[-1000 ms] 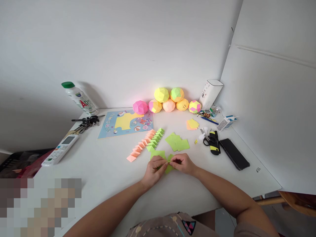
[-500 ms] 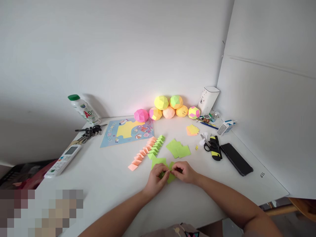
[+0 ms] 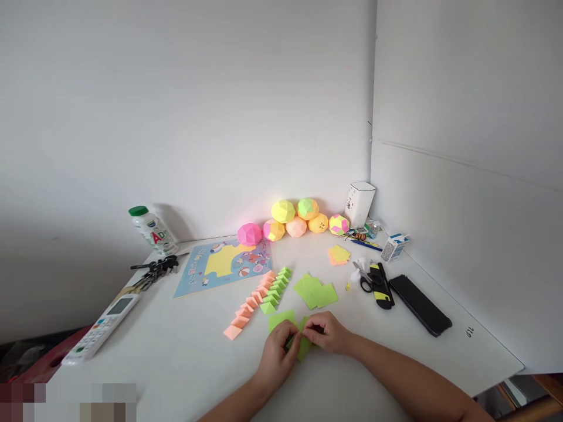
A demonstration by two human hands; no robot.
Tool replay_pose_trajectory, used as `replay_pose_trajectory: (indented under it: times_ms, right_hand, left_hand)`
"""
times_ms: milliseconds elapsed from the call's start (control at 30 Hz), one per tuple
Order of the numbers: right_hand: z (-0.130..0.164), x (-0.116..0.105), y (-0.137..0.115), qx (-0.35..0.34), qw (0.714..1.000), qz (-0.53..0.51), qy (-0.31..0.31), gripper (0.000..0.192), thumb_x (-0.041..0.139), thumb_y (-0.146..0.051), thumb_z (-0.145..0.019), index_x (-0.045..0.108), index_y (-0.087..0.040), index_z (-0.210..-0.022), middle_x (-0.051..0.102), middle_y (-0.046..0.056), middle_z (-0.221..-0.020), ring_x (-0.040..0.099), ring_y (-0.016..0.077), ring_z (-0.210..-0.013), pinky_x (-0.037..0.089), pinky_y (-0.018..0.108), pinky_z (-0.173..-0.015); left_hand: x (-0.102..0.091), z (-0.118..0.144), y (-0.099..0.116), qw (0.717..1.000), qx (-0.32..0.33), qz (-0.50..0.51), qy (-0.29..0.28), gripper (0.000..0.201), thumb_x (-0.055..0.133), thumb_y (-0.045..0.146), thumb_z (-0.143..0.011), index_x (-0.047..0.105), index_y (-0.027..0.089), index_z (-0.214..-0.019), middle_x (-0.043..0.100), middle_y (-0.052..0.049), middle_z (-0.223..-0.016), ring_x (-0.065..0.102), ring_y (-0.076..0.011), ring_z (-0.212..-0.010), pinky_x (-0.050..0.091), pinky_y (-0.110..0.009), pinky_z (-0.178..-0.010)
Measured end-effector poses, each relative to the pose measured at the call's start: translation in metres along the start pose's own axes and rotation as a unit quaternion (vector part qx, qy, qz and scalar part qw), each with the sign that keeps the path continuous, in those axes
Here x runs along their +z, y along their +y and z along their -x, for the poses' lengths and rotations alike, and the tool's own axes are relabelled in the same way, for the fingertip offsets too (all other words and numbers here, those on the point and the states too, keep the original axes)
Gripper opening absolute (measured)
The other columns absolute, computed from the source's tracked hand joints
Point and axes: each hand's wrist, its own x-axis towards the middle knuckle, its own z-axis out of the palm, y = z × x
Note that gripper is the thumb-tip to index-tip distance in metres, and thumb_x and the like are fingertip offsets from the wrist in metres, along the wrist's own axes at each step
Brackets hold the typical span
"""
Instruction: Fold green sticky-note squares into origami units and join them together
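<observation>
My left hand (image 3: 280, 351) and my right hand (image 3: 329, 333) meet near the table's front, fingertips pinched together. Between them they hold a small green sheet of paper (image 3: 303, 350), partly covered by the fingers. Another green sheet (image 3: 280, 319) lies flat just behind my left hand. Farther back is a spread of loose green squares (image 3: 315, 291). To the left run two rows of folded paper pieces, one green (image 3: 276, 290) and one peach (image 3: 248, 305).
Several faceted paper balls (image 3: 296, 226) are stacked by the wall. Scissors (image 3: 366, 282), a cutter (image 3: 380, 287) and a black phone (image 3: 421, 305) lie right. A remote (image 3: 103, 328), keys (image 3: 159, 266), bottle (image 3: 153, 230) and blue printed sheet (image 3: 189, 275) are left.
The camera view has tilted up and turned slightly right, so the table sits lower in the picture. Both hands stay pinched on the green paper, with little visible movement.
</observation>
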Motion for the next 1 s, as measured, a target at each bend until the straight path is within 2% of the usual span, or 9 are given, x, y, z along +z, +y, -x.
replay_pose_trajectory:
  times_ms: [100,200,300,433,533,667,767,900,1000]
  right_hand:
    - [-0.001,-0.001,-0.001,0.018,0.999,-0.034,0.000,0.040,0.043,-0.044,-0.088,0.053,-0.014,-0.063,0.044,-0.003,-0.052,0.038,0.0087,-0.047,0.032,0.020,-0.044]
    - [-0.001,-0.002,-0.002,0.017,0.999,-0.020,0.031,0.038,0.040,-0.043,-0.089,0.056,-0.014,-0.071,0.053,0.000,-0.059,0.046,0.0104,-0.051,0.038,0.021,-0.047]
    - [0.000,0.000,-0.004,-0.080,0.990,0.092,0.071,0.027,0.045,-0.036,-0.088,0.060,-0.015,-0.080,0.061,0.005,-0.070,0.055,0.0145,-0.064,0.045,0.026,-0.060]
    - [0.002,0.009,0.001,-0.277,0.927,0.253,-0.030,0.022,0.048,-0.028,-0.085,0.061,-0.019,-0.100,0.066,0.007,-0.104,0.051,0.0225,-0.106,0.039,0.039,-0.091]
    - [0.005,0.015,0.010,-0.303,0.885,0.342,-0.086,0.022,0.048,-0.028,-0.086,0.060,-0.024,-0.104,0.059,0.002,-0.121,0.039,0.0229,-0.123,0.021,0.046,-0.105]
    - [0.004,0.009,0.015,-0.216,0.894,0.389,-0.053,0.024,0.050,-0.028,-0.085,0.059,-0.022,-0.106,0.060,0.005,-0.120,0.042,0.0236,-0.120,0.020,0.049,-0.105]
    - [0.002,-0.003,0.012,-0.135,0.906,0.399,0.022,0.022,0.052,-0.027,-0.084,0.060,-0.021,-0.103,0.061,0.009,-0.117,0.045,0.0264,-0.117,0.025,0.051,-0.102]
    - [-0.002,-0.010,0.007,-0.122,0.911,0.389,0.063,0.017,0.052,-0.021,-0.083,0.063,-0.018,-0.096,0.063,0.011,-0.112,0.045,0.0283,-0.117,0.030,0.052,-0.100]
    - [-0.002,-0.008,0.005,-0.145,0.909,0.385,0.066,0.013,0.053,-0.019,-0.081,0.064,-0.019,-0.089,0.062,0.010,-0.112,0.041,0.0295,-0.121,0.030,0.053,-0.101]
  left_hand:
    - [-0.002,0.004,0.003,0.998,0.061,0.013,0.012,0.014,0.041,0.019,-0.086,0.047,0.019,-0.073,0.055,-0.004,-0.073,0.055,-0.0156,-0.068,0.047,-0.028,-0.061]
    - [-0.007,0.008,0.011,0.979,0.202,-0.020,0.013,0.011,0.042,0.010,-0.082,0.048,0.019,-0.083,0.057,-0.007,-0.080,0.055,-0.0183,-0.079,0.049,-0.034,-0.071]
    - [-0.009,0.013,0.023,0.935,0.340,-0.101,-0.014,0.018,0.045,0.005,-0.076,0.051,0.018,-0.087,0.060,-0.009,-0.084,0.056,-0.0216,-0.085,0.045,-0.046,-0.085]
    - [-0.005,0.026,0.041,0.876,0.443,-0.186,-0.020,0.017,0.046,0.005,-0.075,0.056,0.018,-0.079,0.065,-0.007,-0.077,0.060,-0.0218,-0.085,0.045,-0.046,-0.090]
    - [-0.001,0.036,0.046,0.844,0.489,-0.221,-0.020,0.015,0.049,0.009,-0.079,0.058,0.022,-0.079,0.068,-0.004,-0.080,0.061,-0.0197,-0.090,0.046,-0.041,-0.091]
    - [-0.004,0.043,0.037,0.864,0.441,-0.242,-0.031,0.019,0.048,0.004,-0.076,0.058,0.019,-0.079,0.068,-0.007,-0.086,0.058,-0.0230,-0.101,0.039,-0.045,-0.098]
    - [-0.017,0.040,0.021,0.910,0.350,-0.222,-0.009,0.018,0.045,0.005,-0.076,0.056,0.019,-0.083,0.066,-0.010,-0.095,0.055,-0.0262,-0.105,0.035,-0.050,-0.099]
    - [-0.044,0.027,-0.002,0.972,0.154,-0.154,0.091,0.013,0.045,0.010,-0.080,0.053,0.020,-0.081,0.061,-0.010,-0.096,0.054,-0.0241,-0.102,0.044,-0.043,-0.087]
    - [-0.061,0.018,-0.013,0.975,0.114,-0.107,0.160,0.009,0.048,0.014,-0.081,0.054,0.021,-0.080,0.060,-0.009,-0.093,0.053,-0.0237,-0.099,0.043,-0.041,-0.085]
